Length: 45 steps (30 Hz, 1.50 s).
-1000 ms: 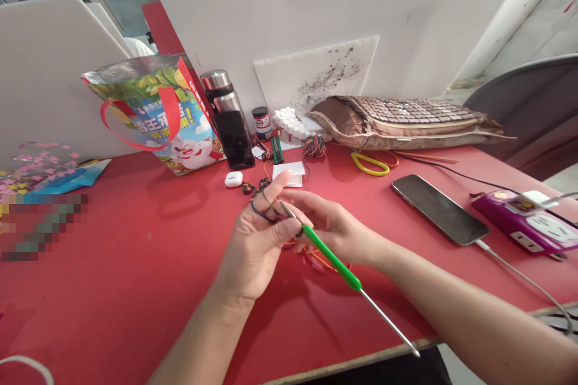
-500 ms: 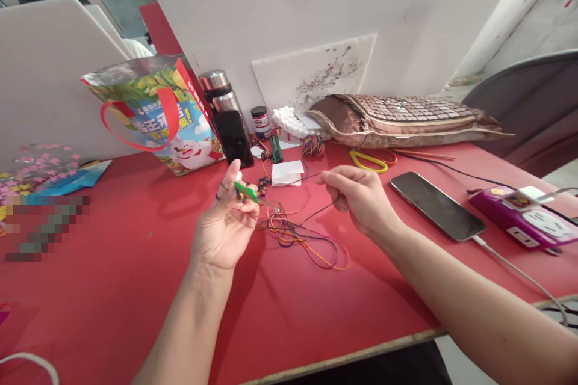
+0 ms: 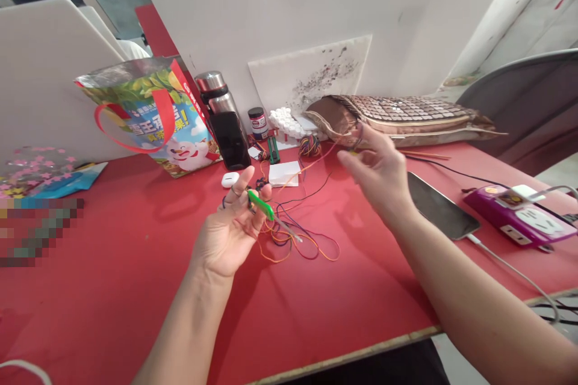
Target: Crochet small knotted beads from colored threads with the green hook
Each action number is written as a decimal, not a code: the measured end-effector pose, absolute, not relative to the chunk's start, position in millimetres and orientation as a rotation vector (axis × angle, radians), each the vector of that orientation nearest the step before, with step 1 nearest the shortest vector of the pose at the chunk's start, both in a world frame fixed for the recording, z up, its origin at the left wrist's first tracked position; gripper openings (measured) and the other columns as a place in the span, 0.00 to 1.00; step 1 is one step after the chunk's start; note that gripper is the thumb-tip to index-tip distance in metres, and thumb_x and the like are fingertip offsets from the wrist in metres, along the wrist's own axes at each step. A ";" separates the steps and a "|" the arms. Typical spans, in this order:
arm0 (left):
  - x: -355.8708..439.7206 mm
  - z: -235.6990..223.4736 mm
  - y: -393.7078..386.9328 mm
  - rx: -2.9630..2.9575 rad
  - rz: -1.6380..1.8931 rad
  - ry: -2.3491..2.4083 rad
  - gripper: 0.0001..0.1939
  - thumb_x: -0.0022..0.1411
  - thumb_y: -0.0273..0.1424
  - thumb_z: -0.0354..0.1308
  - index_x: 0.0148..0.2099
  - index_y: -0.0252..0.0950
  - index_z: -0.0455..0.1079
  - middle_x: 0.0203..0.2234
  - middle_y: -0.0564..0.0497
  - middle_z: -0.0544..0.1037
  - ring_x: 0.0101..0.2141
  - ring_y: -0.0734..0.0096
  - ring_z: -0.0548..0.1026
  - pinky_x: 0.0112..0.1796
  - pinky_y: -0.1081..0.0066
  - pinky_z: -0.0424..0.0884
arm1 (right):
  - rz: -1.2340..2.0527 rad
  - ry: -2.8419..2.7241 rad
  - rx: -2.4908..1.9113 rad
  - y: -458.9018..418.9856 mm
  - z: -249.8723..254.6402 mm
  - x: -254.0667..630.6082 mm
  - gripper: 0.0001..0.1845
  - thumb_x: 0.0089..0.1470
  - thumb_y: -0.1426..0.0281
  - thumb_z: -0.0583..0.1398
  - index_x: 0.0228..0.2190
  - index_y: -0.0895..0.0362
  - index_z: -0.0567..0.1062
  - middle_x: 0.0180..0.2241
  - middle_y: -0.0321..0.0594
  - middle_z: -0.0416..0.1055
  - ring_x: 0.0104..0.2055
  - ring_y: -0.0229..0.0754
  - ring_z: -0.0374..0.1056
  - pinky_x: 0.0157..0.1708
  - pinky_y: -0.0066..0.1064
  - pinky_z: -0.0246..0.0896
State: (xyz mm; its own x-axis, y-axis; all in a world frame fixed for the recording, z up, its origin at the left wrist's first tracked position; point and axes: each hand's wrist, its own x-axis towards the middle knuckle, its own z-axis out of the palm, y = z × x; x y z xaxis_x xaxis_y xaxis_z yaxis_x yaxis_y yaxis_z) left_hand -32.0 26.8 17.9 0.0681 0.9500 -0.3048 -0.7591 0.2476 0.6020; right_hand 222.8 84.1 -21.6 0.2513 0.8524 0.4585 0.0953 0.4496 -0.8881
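Observation:
My left hand [image 3: 232,234], palm up, is closed around a green-handled hook tool [image 3: 261,204] whose thin metal shaft points down to the right. Dark knotted cord sits at its fingers. From there an orange-pink cord [image 3: 318,160] rises to my right hand [image 3: 379,171], which is lifted with thumb and forefinger apart; the cord runs up to its fingertips, though the exact grip is blurred. A dark cord [image 3: 311,195] trails with its end loose between the hands. Loops of orange, pink and purple cord [image 3: 323,246] lie on the table below.
On the red table [image 3: 338,325] stand a printed bag [image 3: 158,126], a steel flask [image 3: 217,90] and a phone [image 3: 230,141] leaning on it. A white case [image 3: 230,179], folded paper [image 3: 284,173] and cord ball [image 3: 310,145] lie behind my hands. Rightward are another phone [image 3: 438,207] and a purple power strip [image 3: 519,216].
My right hand has let go of the dark cord and moved up and right, drawing the orange-pink cord. The hook tool has swung lower, its tip nearer me.

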 end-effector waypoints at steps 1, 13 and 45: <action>-31.2 16.4 25.0 0.342 1.276 0.706 0.36 0.60 0.13 0.65 0.68 0.42 0.75 0.27 0.54 0.85 0.42 0.63 0.88 0.34 0.79 0.84 | 0.736 -1.285 -0.917 78.2 -22.9 215.1 0.34 0.54 0.69 0.70 0.62 0.50 0.75 0.63 0.49 0.71 0.26 0.30 0.63 0.19 0.28 0.63; -30.7 4.3 19.5 0.461 0.935 0.593 0.35 0.62 0.17 0.69 0.68 0.46 0.75 0.30 0.55 0.88 0.51 0.57 0.86 0.47 0.70 0.85 | 1.501 -1.805 -0.693 56.6 -20.1 189.4 0.13 0.61 0.63 0.68 0.29 0.59 0.81 0.21 0.31 0.68 0.21 0.30 0.58 0.20 0.24 0.54; 9.7 12.6 -2.9 0.935 1.570 0.977 0.28 0.52 0.26 0.80 0.55 0.47 0.85 0.26 0.56 0.84 0.30 0.75 0.83 0.37 0.79 0.81 | 0.575 -1.758 -0.485 20.8 -22.6 176.4 0.20 0.66 0.76 0.63 0.57 0.53 0.72 0.32 0.35 0.74 0.28 0.37 0.70 0.28 0.28 0.70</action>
State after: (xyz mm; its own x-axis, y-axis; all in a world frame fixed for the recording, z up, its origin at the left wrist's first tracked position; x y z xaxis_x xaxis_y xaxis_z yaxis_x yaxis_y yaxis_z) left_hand 9.7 -2.9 12.6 -0.1791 0.9795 0.0926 -0.3499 -0.1514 0.9245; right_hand 176.4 20.8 -22.6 -0.2485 0.5946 0.7647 0.0278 0.7935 -0.6079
